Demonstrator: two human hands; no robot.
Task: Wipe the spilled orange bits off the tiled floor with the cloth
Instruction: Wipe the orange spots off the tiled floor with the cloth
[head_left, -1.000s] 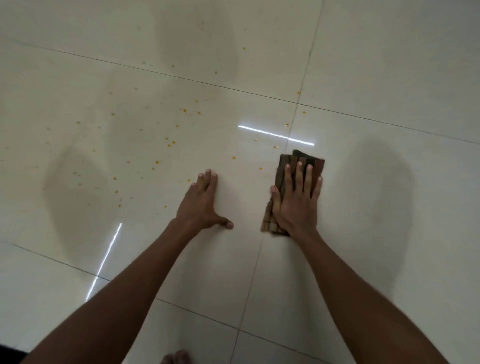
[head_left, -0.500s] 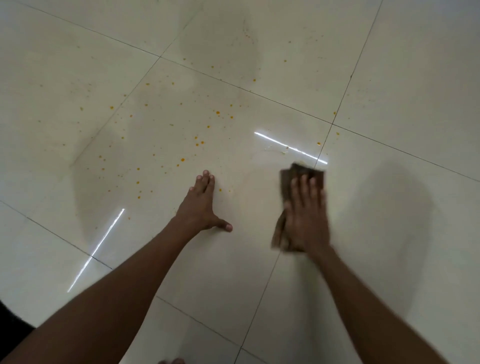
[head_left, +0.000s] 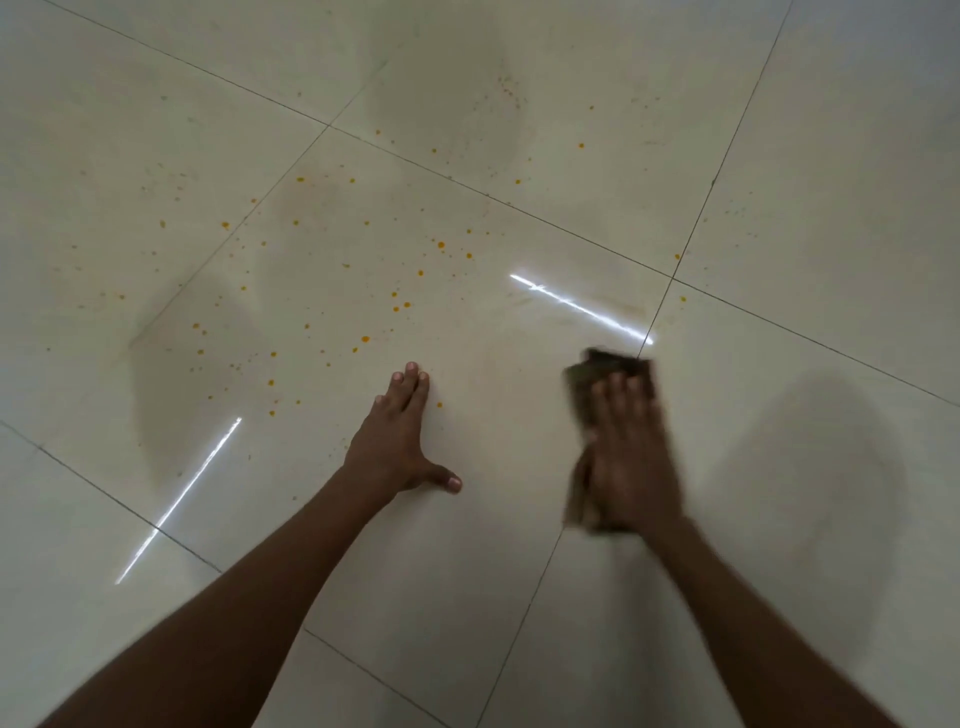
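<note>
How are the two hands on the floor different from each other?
The left hand is bare on the tiled floor, while the right hand lies on top of the brown cloth. The left hand looks sharp; the right hand is blurred. The left hand sits close to the orange bits; the right hand has few bits near it. Both lie flat, palms down, fingers pointing away.

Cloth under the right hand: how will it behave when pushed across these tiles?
The cloth looks folded and soft, so it probably bunches without the flat right hand pressing it. The glossy tiled floor likely lets it slide easily. It seems light; lifted, it would likely droop.
</note>
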